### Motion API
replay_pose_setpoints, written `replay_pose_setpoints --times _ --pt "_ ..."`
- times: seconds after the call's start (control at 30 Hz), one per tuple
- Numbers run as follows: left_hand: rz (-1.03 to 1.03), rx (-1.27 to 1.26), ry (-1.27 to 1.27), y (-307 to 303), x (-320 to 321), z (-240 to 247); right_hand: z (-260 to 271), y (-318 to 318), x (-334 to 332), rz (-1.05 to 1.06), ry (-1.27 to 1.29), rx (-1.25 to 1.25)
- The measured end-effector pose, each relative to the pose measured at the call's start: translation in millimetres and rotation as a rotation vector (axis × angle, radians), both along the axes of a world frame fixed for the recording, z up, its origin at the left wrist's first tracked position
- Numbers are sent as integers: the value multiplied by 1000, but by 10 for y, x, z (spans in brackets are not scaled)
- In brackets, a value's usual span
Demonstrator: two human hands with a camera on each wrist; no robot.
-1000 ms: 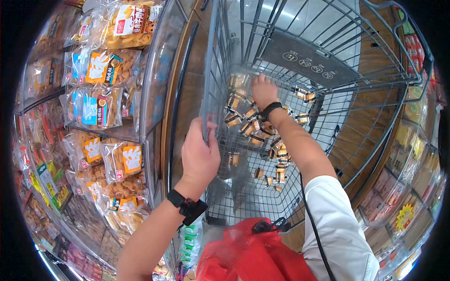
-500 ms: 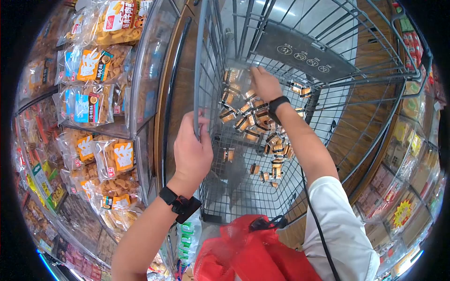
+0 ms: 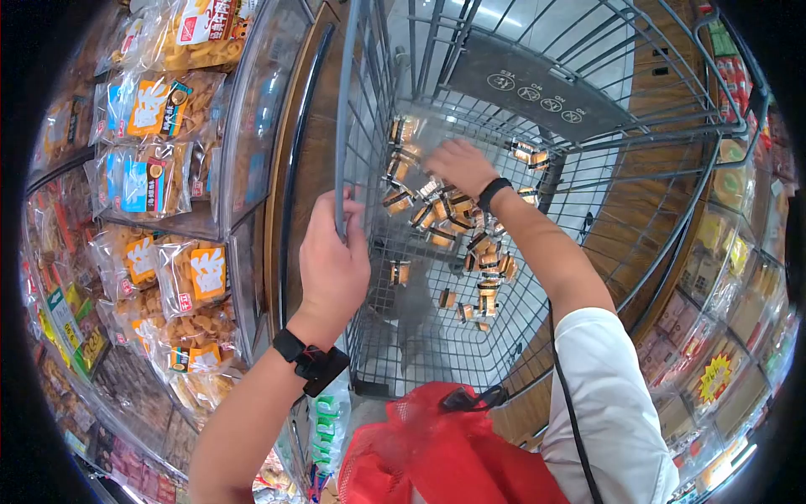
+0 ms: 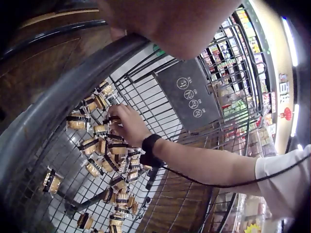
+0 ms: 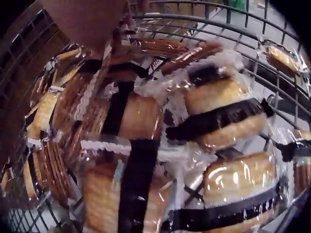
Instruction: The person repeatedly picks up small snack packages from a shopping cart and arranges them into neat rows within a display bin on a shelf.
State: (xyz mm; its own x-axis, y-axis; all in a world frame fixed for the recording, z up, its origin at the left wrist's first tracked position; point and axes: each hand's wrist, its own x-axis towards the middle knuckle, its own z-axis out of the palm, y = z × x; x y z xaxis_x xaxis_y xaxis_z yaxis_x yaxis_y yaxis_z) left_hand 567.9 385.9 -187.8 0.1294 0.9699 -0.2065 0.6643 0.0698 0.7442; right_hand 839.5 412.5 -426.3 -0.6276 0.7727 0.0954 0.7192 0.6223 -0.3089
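Observation:
My left hand (image 3: 332, 265) grips the grey rim of a shopping cart (image 3: 346, 126) at its left side. Deep in the basket, my right hand (image 3: 462, 170) reaches down onto a scatter of small wrapped biscuit packets (image 3: 441, 235), clear wrappers with a black band. From the left wrist view, its curled fingers pinch one biscuit packet (image 4: 114, 119) near the heap's far end. The right wrist view has the hand (image 5: 87, 24) at the top, fingers down among the packets (image 5: 218, 116); its fingertips are partly hidden there.
Shelves of bagged snacks (image 3: 151, 181) stand close along the left. The cart's folded grey seat panel (image 3: 537, 88) is at the far end. More shelves (image 3: 714, 294) line the right. A red bag (image 3: 445, 454) hangs in front of my body.
My right hand has lowered slightly and shifted left over the biscuit packets. The left hand keeps its grip on the cart's rim. The whole head view has slid a little left.

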Motion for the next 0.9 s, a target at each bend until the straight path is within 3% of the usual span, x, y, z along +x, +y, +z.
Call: replay_pose_setpoints --times 0.1,0.2,0.3,0.53,0.63,0.9 --pt "-1 16 -24 -31 -35 -55 33 3 -42 -121 126 -143" --pt "12 -3 -45 -27 -31 -55 183 -27 -152 -491 246 -261" --pt "25 -31 -65 -41 -12 -30 244 19 -343 -570 320 -257" --pt "20 -8 -34 -41 -29 -42 -212 208 -750 -448 263 -130" --pt "30 -45 -16 -34 -11 12 -254 192 -846 -449 72 -202" --pt "7 0 -11 -70 -35 -48 -232 159 -761 -479 183 -225"
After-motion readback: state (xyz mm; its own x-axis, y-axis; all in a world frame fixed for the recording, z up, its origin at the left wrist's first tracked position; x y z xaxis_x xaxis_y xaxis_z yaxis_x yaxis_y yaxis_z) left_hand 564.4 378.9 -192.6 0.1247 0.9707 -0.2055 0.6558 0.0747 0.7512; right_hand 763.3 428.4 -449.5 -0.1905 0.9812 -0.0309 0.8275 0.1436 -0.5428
